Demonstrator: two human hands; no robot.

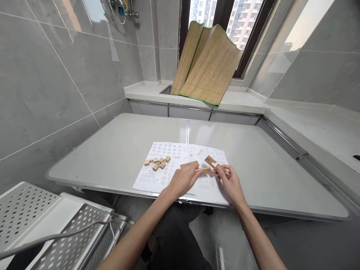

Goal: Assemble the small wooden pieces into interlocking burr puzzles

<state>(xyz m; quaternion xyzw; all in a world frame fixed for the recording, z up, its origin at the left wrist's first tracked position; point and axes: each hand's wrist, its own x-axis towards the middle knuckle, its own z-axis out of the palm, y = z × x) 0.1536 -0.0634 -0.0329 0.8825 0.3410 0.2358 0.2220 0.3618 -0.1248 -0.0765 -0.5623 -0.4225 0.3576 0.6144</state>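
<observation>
A printed instruction sheet (180, 150) lies on the grey folding table (112, 150). My left hand (184, 179) rests on the sheet and pinches a thin flat wooden piece (203, 170) by its left end. My right hand (228, 179) holds the right end of that same piece, its fingertips next to a notched flat wooden piece (210, 161). Another flat wooden strip (189, 164) lies just above my left hand. A loose cluster of small wooden blocks (158, 163) sits on the sheet to the left, apart from both hands.
A rolled bamboo mat (206, 63) leans against the window on the white ledge (149, 90) behind the table. Perforated metal shelving (42, 221) with a grey cable stands at the lower left. Tiled walls close in left and right.
</observation>
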